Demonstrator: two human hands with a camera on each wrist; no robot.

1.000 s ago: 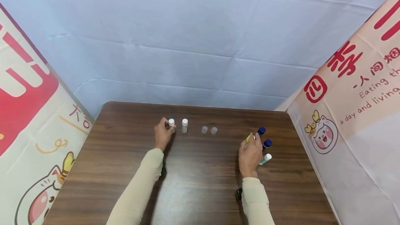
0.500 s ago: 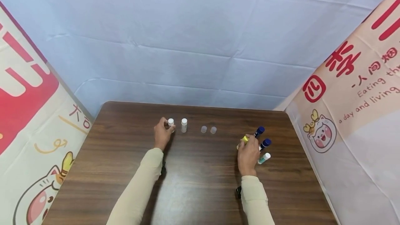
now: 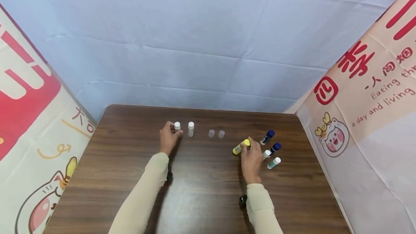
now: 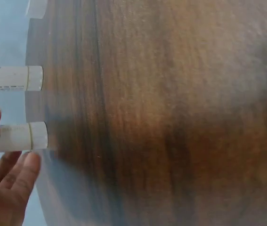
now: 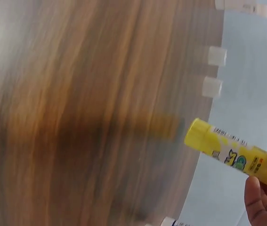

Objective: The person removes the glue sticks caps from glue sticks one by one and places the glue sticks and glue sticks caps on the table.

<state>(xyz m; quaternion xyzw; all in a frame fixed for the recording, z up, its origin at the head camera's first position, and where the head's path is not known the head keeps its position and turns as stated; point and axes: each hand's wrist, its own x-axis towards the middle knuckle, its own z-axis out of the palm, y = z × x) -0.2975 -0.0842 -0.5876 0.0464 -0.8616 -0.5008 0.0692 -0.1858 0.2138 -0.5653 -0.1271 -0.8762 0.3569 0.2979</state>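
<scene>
Right hand (image 3: 251, 160): thumb and fingers pinch the yellow glue stick (image 3: 241, 147) at its cap end. Stick tilts, bottom end out to the left of the grip; the top hold probably serves to leave the base unobstructed. Base on the table (image 3: 201, 190) or just off it, can't tell.

Left hand (image 3: 168, 141): thumb on one side, fingers on the other, pinching a white tube (image 3: 177, 127). Tube upright, cap up; looks like a steadying hold, keeping it from toppling. Second white tube (image 3: 191, 129) stands upright just right of that grip, apart from it, seemingly lined up with the held one.

Between the hands, left of and beyond the right grip: one translucent cup (image 3: 211, 133) and another translucent cup (image 3: 221, 134), side by side, apart, perhaps continuing the same row.

Right of the right grip, looser bunch: far blue-capped tube (image 3: 267, 137), near blue-capped tube (image 3: 275, 149), white-capped tube (image 3: 265, 154) close by the hand, green-labelled tube (image 3: 274, 163). Uneven tilts, so seemingly just grouped within reach.
</scene>
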